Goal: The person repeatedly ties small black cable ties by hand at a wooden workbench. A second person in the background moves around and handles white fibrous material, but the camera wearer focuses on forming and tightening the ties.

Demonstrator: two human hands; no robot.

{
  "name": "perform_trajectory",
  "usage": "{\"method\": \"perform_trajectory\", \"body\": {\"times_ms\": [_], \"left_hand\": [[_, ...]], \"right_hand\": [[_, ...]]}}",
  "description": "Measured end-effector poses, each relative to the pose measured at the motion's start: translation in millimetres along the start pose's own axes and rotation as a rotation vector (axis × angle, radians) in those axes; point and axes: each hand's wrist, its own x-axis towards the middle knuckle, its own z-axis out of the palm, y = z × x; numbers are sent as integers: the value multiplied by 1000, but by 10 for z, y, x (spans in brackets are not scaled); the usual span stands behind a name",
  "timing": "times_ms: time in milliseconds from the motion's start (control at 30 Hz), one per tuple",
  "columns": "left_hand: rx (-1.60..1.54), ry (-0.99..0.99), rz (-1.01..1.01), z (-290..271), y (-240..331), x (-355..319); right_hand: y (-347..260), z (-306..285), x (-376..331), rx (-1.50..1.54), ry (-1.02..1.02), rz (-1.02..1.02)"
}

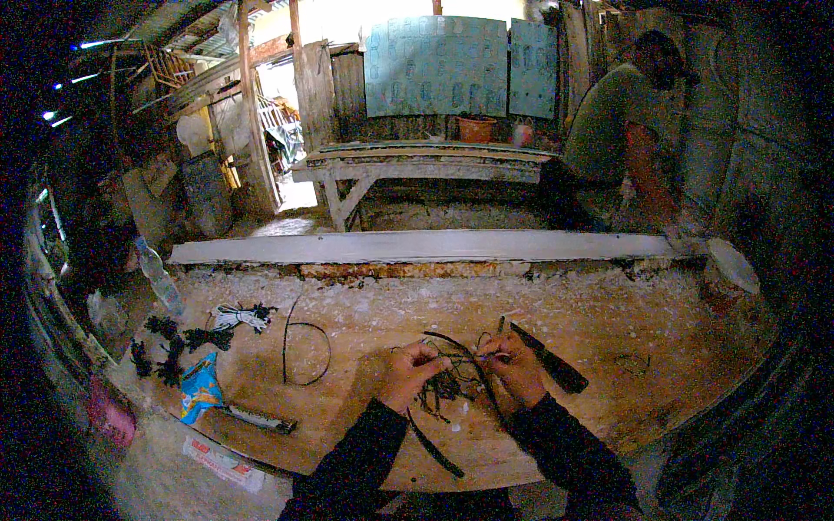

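My left hand (410,372) is closed in a pinch on thin black cord above the table. Close by on its right, my right hand (514,368) also pinches a thin dark cord end. A thicker black strip (452,341) curves between the hands and runs down past the right fingers; whether they grip it I cannot tell. Under the hands lies a tangle of short black cords (446,389). Nearer me rests a separate black strip (434,445). A dark tool with a broad handle (560,368), perhaps a knife, lies right of my right hand.
Left on the wooden table (347,434) are a loop of black cord (328,347), black cord bundles (165,347), a white cord bundle (243,317), a blue packet (201,388) and a plastic bottle (158,276). A long white board (417,247) edges the far side. Another person (608,130) bends at right.
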Motion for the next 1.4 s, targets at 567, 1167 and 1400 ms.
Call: {"method": "perform_trajectory", "body": {"times_ms": [567,1167,1400], "left_hand": [[126,215,59,-60,-27,18],[-5,-478,-93,55,-36,-78],[-49,-794,-89,149,-102,-121]], "right_hand": [[-81,99,-67,-12,-537,65],[12,18,-9,-113,30,-42],[-6,101,20,-435,123,-264]]}}
